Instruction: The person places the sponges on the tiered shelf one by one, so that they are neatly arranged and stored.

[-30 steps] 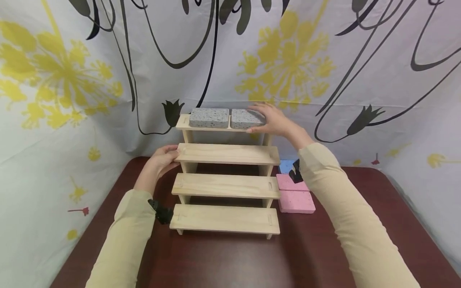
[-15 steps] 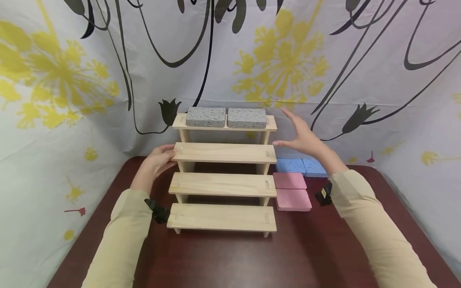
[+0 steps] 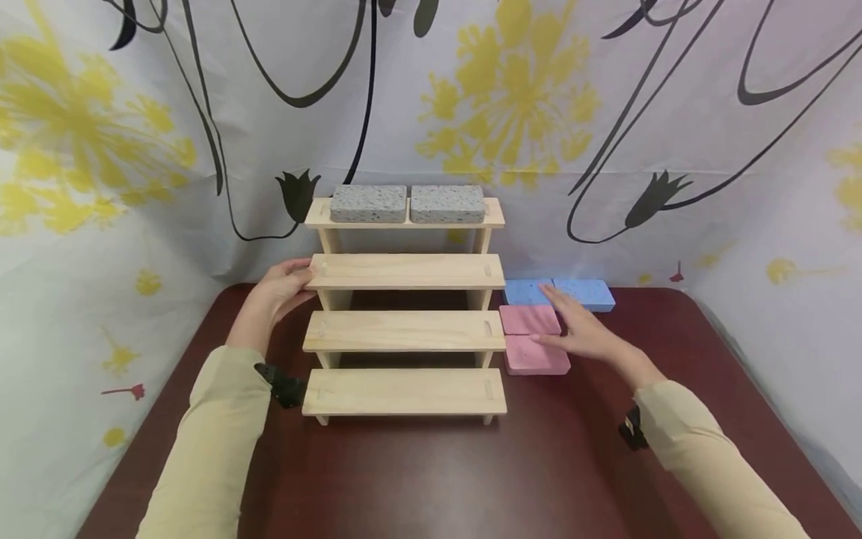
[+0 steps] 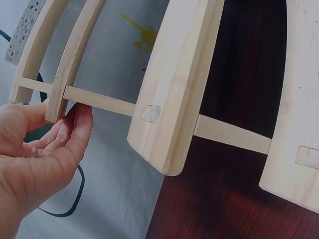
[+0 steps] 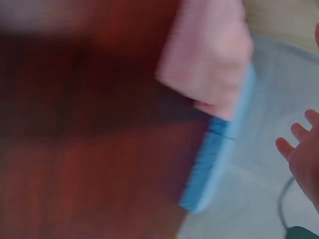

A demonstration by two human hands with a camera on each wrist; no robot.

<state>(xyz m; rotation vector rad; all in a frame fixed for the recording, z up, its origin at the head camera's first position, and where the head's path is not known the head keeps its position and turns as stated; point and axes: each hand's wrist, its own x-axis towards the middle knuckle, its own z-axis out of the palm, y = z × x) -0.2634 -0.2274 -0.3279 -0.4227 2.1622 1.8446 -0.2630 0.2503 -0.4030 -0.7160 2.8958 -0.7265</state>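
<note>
Currently left hand (image 3: 279,290) grips the left end of the second tier of the wooden stepped shelf (image 3: 404,271), fingers curled round the edge. Right hand (image 3: 584,333) hovers flat, fingers straight, over the pink sponges (image 3: 532,338) on the table (image 3: 431,479), just right of the shelf; contact can't be confirmed. Blue sponges (image 3: 559,293) sit behind, grey sponges (image 3: 407,203) on the top tier. Advice: pinch one pink sponge by its long sides, lift clear of its neighbour, keep the shelf braced.
</note>
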